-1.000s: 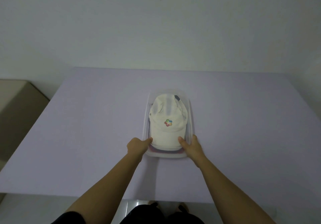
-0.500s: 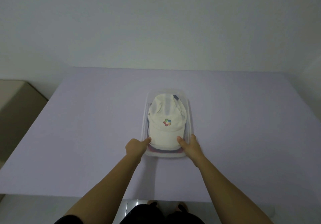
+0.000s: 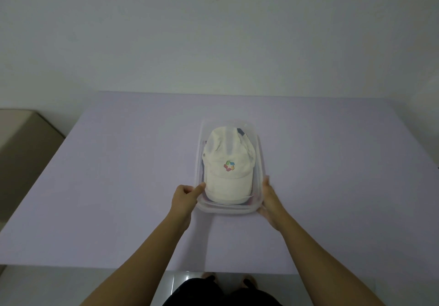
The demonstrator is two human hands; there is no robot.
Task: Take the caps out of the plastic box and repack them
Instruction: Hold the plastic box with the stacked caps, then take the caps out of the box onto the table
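Squarely at the middle of a lilac table (image 3: 118, 187), a clear plastic box (image 3: 260, 153) is held at its near end between a person's two bare hands. The left grip (image 3: 187, 195) is clamped on the near-left corner, fingers curled and thumb laid over the rim. The right grip (image 3: 269, 201) is pressed flat against the near-right wall, fingers straight, with nothing pinched. The caps are seen stacked inside: a white cap (image 3: 228, 149) with a coloured logo (image 3: 229, 166) is laid on top, and darker caps (image 3: 242, 132) are glimpsed beneath it at the far end and sides. The box's long axis is pointed straight away from the person, and the white cap is laid along it, brim toward the hands and crown away. The brim is thus set between the two grips and just beyond them, about equally near to each. No cap is judged to be out yet, and lifting the top one by its brim appears to be called for first.
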